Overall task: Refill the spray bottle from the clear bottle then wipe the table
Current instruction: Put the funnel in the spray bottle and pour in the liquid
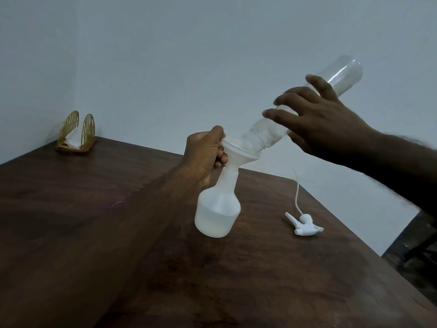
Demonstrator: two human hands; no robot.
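Milky white spray bottle (217, 209) under my left hand (204, 153), cloudy pale liquid low inside it. White funnel (236, 151) on top. The clear bottle (307, 107) in my right hand (316, 121) is see-through, frosty at the neck. White trigger head (305, 224) on the dark brown, wood-grained table (94, 233). Gold wire napkin holder (76, 132), white napkin inside. Pale grey-blue wall (189, 55).

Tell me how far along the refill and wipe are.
Done: the spray head is off and lies on the table. In hand: the right hand tips the clear bottle into a funnel that the left hand steadies on the spray bottle, partly filled. Left: finish pouring, refit the head, wipe; no cloth in view.
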